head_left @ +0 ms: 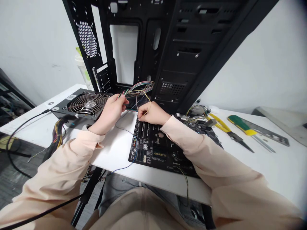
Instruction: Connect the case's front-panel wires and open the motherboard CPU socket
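Observation:
My left hand (116, 107) is closed around a bundle of thin coloured wires (142, 84) that comes out of the black computer case (165, 64). Just to its right, my right hand (151, 112) pinches a thin yellowish wire (146, 95) that loops up from the same bundle. Its fingertips are over the back-left edge of a black Gigabyte motherboard (160, 155), which lies flat on the table. Whether they touch the board I cannot tell. A loose blue wire (136, 143) curves across the board's left side.
A power supply (88, 103) with a round fan grille sits left, its cables (56, 135) hanging off the white table (110, 153). Yellow-handled pliers (231, 132), a green-and-yellow screwdriver (250, 132) and a metal I/O plate (263, 129) lie right. A bottle (83, 70) stands behind.

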A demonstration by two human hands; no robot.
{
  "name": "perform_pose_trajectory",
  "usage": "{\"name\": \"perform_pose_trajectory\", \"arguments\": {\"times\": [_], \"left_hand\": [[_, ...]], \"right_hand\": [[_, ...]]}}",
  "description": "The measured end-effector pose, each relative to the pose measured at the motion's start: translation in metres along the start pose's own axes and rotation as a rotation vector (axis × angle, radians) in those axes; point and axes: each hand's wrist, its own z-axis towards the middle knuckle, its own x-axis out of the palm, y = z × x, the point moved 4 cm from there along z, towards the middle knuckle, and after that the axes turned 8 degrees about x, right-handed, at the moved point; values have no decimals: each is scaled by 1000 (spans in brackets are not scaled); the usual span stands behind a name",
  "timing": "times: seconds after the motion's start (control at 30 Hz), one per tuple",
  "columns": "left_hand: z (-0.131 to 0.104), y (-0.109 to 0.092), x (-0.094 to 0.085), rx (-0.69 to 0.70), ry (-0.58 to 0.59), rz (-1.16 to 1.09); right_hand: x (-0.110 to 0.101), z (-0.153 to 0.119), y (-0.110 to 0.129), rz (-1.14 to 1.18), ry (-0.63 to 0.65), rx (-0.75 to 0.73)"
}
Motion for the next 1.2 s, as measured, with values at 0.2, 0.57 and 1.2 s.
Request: {"name": "perform_pose_trajectory", "arguments": {"times": [0.2,0.57,1.2], "left_hand": [[0,0,0,-4,-7,4],[0,0,1,-4,-3,-3],[1,1,0,-1,3,-6]], "right_hand": [[0,1,-2,4,1,-15],[-2,3,-4,87,-33,16],[-16,5,-14,349,-145,180]]}}
